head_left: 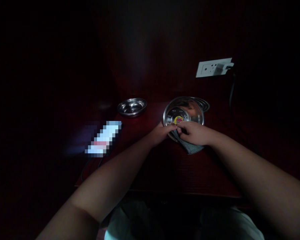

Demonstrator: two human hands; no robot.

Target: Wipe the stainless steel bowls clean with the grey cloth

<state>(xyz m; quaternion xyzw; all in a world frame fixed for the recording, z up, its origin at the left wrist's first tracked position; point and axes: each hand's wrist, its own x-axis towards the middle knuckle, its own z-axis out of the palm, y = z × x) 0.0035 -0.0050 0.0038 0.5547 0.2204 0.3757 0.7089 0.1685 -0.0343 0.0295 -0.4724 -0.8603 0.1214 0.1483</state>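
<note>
A steel bowl (190, 110) with a round yellow sticker (178, 119) inside stands tilted towards me on the dark red table (170, 166). My left hand (161, 132) grips the bowl's near rim, fingers closed. My right hand (193, 132) is closed on a grey cloth (190, 146), pressed against the near rim. Both hands touch each other at the rim.
A second, shallower steel bowl (132, 106) sits to the left. A lit, blurred phone (103, 138) lies at the far left with a cable. A white wall socket (213, 67) with a plug and dark cord (232, 93) is at the back right. Another steel rim (203, 103) shows behind the bowl.
</note>
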